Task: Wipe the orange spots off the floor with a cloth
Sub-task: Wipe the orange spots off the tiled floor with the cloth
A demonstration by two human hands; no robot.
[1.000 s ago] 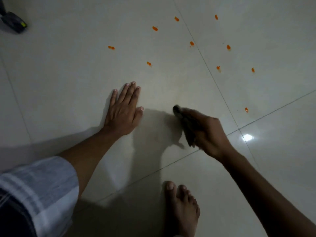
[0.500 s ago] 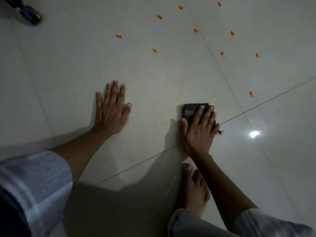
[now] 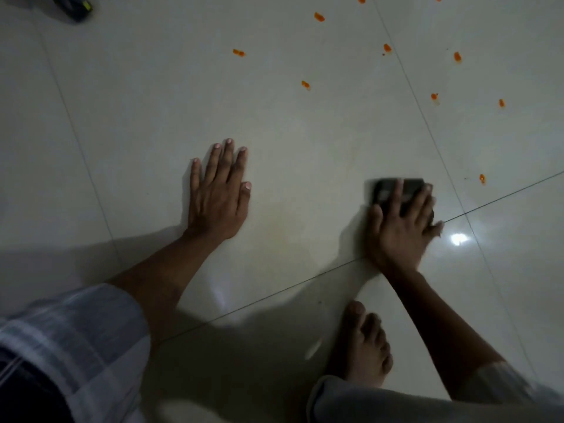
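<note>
A dark folded cloth lies flat on the pale tiled floor. My right hand presses down on it with fingers spread, blurred by motion. My left hand rests palm down on the floor to the left, fingers apart, holding nothing. Several orange spots dot the tiles beyond the cloth; the closest orange spot sits just right of the cloth, another orange spot lies farther up, and one more orange spot is at the upper left.
My bare right foot stands just below the right hand. A dark object with a yellow mark lies at the top left corner. Grout lines cross the floor; a bright light reflection shines beside the right hand.
My right hand went from gripping the cloth on edge to pressing it flat on the floor, then slid it slightly right. The left hand stayed planted.
</note>
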